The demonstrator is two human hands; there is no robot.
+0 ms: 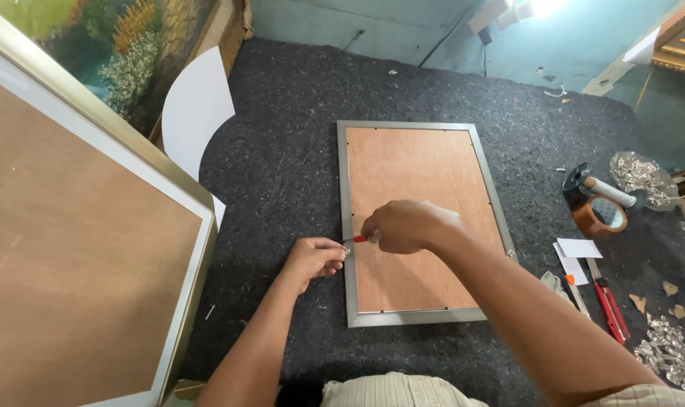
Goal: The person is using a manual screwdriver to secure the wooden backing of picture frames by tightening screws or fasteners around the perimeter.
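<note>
At frame (348, 226) edge, red-handled tool (360, 239).

Both forearms are bare from wrist to elbow, with no watch, ring or glove on the left hand (314, 258) or the right hand (404, 226). Below the grey-framed brown backing board (421, 218), pale beige checked fabric with thin darker lines (391, 392) covers the lap, with more under the right arm.
</note>
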